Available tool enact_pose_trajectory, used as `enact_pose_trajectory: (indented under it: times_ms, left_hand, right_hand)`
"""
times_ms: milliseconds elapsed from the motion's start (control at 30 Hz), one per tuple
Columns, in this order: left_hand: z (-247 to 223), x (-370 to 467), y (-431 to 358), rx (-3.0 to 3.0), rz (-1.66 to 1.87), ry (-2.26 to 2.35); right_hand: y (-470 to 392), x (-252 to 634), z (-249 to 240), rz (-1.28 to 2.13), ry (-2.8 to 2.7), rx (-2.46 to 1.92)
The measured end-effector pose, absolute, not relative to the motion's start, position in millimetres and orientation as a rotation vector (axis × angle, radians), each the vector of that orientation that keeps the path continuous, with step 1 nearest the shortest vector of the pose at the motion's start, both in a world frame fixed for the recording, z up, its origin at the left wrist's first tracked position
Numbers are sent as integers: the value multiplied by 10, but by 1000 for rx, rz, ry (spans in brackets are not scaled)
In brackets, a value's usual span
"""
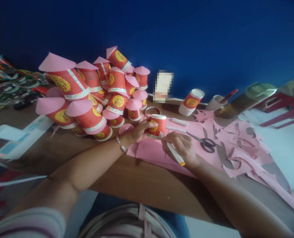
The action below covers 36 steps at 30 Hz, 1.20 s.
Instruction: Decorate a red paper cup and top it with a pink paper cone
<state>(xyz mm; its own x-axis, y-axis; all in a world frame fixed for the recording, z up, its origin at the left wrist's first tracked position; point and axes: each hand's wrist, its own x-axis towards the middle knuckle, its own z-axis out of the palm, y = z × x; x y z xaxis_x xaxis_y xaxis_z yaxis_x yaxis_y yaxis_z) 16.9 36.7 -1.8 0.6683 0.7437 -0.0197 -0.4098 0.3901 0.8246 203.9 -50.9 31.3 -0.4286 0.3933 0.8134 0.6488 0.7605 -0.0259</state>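
Now, you have the red cup [159, 127] in your left hand [139, 132], thumb across its side, white end up, over the pink sheets [148, 150] on the worktop [134, 178]. Your right hand [181, 145] grips a white pen [173, 150], its tip at the cup's lower side; whether it quite touches, I cannot tell. The step in hand looks like working the cup's wall with the pen. The next move seems to call for a steady left hold and light pressure. Right of the cup lie scissors [207, 145]; left of it, cone-topped cups [117, 80] are heaped.
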Motion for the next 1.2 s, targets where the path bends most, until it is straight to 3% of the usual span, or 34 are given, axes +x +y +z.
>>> enact_pose_trajectory:
  times_ms: [1200]
  left_hand:
    - [43, 153, 350, 914, 757, 392]
  right_hand:
    - [-530, 1997, 313, -406, -2049, -814]
